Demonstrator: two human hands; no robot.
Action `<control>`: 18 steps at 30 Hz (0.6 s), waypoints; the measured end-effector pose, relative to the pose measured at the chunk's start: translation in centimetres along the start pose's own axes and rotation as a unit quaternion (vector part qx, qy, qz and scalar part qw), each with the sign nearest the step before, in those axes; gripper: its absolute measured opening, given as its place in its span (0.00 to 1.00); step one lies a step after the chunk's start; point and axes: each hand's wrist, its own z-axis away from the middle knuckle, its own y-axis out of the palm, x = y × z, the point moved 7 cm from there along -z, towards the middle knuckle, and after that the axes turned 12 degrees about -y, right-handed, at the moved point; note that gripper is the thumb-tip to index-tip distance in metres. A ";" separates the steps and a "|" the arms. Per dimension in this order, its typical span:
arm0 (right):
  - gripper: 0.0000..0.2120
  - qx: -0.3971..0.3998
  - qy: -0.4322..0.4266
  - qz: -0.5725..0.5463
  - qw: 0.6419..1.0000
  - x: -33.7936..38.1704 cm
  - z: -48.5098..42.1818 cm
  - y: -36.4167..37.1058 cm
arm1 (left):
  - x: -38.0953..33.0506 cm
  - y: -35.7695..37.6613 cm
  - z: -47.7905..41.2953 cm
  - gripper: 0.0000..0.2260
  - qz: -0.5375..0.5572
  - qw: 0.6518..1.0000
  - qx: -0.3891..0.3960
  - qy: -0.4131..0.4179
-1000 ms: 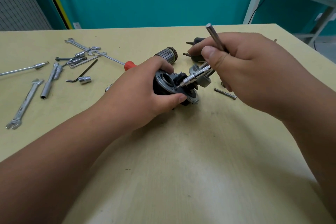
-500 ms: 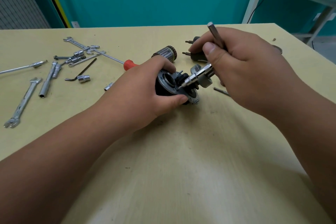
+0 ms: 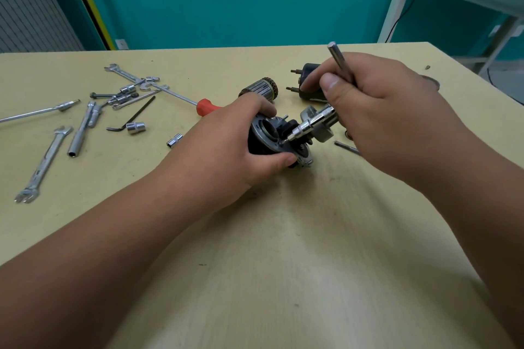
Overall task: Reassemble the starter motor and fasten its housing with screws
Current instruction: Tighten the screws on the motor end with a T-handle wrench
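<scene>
Housing (image 3: pixel 262 137) was gripped near mid-table (image 3: pixel 283 249) by the left hand (image 3: pixel 226 144), driver (image 3: pixel 312 123) clenched in the right hand (image 3: pixel 391 110). Tip was kept on the same screw (image 3: pixel 283 142) as a second ago, so tightening was probably unfinished tbh.

the pale yellow wood-grain table (image 3: pixel 283 278) is looking matt and scuffed. the shiny chromed metal t-handle driver (image 3: pixel 312 123) is glinting against the dull black motor housing (image 3: pixel 255 147) with its grey metal flange (image 3: pixel 258 123). at ten o'clock, polished steel spanners (image 3: pixel 45 164) are gleaming.
</scene>
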 end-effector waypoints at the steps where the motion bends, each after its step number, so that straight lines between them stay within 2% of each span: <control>1: 0.12 -0.004 -0.003 -0.008 1.000 -0.1 0.0 0.0 | 0.0 0.0 0.0 0.30 0.002 1.000 -0.002 -0.001; 5: 0.12 -0.048 -0.039 -0.005 0.998 0.0 0.0 -1.0 | 0.2 -0.1 -0.2 0.35 0.013 1.000 0.000 -0.019; 8: 0.12 -0.082 -0.042 -0.014 0.996 -0.3 -0.2 -1.8 | 0.2 -0.1 -0.2 0.32 0.004 1.000 0.002 -0.022; 18: 0.12 -0.064 -0.019 -0.046 0.997 -1.1 -0.3 -1.3 | 0.1 0.1 0.0 0.29 0.002 1.000 0.010 -0.013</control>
